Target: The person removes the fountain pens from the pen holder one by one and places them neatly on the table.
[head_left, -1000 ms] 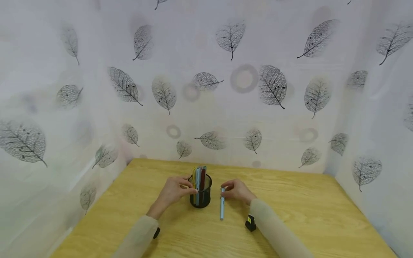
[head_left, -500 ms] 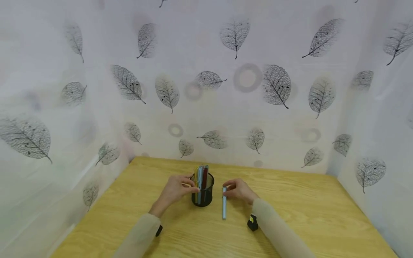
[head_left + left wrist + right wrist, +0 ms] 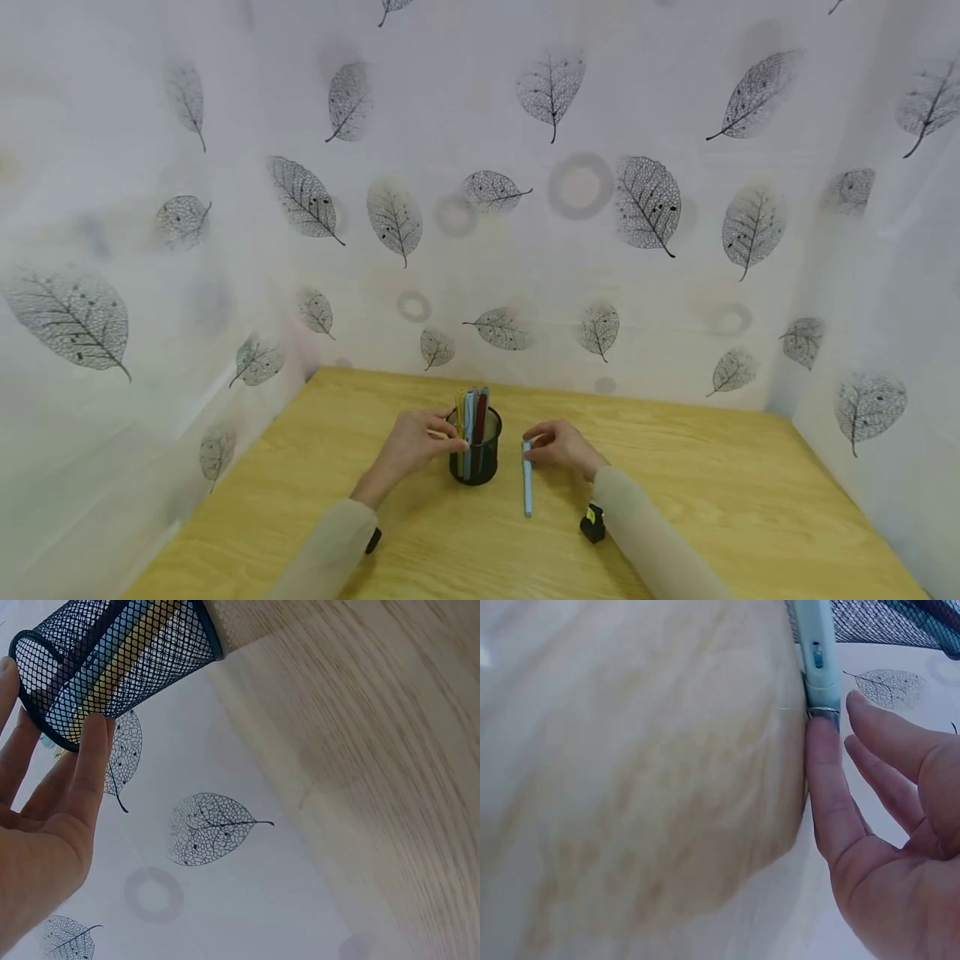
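Note:
A black mesh pen holder (image 3: 486,467) stands upright on the table with several pens in it: yellow, light blue, dark red and grey. My left hand (image 3: 411,444) grips its left side near the rim; in the left wrist view, thumb and fingers reach about the rim of the mesh holder (image 3: 169,671). Just to the right of the holder a light blue pen (image 3: 528,492) lies on the wooden table, pointing toward me. My right hand (image 3: 564,447) pinches its far end. In the right wrist view a fingertip touches the silver ring of the pen (image 3: 817,656), another finger close beside it.
The wooden table (image 3: 697,483) ends at a pale, leaf-printed sheet (image 3: 510,258) behind, with similar sheeting on both sides. A small black device (image 3: 592,523) with a yellow mark sits at the right sleeve, and another black piece (image 3: 373,540) at the left sleeve.
Both hands keep their places at the pen holder and the pen. The whole head view has shifted slightly, so everything appears a little farther right.

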`<state>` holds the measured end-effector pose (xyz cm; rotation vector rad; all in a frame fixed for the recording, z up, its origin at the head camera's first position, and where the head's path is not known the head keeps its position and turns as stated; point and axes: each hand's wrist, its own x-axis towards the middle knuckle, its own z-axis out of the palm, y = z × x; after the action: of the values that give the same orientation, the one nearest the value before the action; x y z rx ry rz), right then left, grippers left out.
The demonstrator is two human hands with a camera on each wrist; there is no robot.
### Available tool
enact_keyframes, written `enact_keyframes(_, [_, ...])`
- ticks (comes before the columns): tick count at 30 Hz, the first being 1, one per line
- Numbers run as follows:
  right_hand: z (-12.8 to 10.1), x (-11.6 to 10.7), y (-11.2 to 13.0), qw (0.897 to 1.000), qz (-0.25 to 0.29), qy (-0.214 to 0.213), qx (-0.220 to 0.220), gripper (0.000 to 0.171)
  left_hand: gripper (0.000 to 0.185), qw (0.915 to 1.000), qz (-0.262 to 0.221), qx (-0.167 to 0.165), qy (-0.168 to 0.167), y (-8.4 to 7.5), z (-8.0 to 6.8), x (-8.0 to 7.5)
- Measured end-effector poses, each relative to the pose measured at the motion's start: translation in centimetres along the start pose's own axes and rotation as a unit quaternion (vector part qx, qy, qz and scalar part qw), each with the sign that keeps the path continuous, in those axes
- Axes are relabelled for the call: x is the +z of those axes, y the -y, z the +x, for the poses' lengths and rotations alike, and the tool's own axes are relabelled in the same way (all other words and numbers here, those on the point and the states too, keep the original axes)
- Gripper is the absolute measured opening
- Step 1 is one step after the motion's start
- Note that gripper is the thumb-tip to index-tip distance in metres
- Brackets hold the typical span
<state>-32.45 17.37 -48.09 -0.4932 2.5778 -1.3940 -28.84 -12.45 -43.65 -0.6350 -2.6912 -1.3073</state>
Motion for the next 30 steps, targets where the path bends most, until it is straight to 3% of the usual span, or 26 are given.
enact_keyframes(5, [-0.2, -0.1, 0.0, 0.999, 0.033, 0.004, 0.017, 0.033, 0.018, 0.9999, 0.003, 0.011, -0.007, 0.0, -0.1, 0.1])
enact_keyframes(8, [-0.2, -0.2, 0.2, 0.997, 0.069, 0.011, 0.029, 0.033, 0.017, 0.9999, 0.003, 0.004, -0.009, 0.1, -0.1, 0.1])
enact_keyframes(12, [-0.1, -0.2, 0.5, 0.997, 0.075, -0.002, 0.033, 0.031, 0.015, 0.9999, 0.001, -0.003, -0.011, 0.1, -0.1, 0.0])
enact_keyframes(18, [0.1, -0.3, 0.7, 0.998, 0.065, -0.018, -0.008, 0.032, 0.017, 0.9999, -0.001, 0.002, -0.013, 0.2, -0.1, -0.1])
enact_keyframes(30, [0.6, 0.6, 1.3, 0.989, 0.137, -0.008, -0.046, 0.034, 0.016, 0.9997, 0.007, 0.016, -0.019, 0.0, -0.1, 0.2])
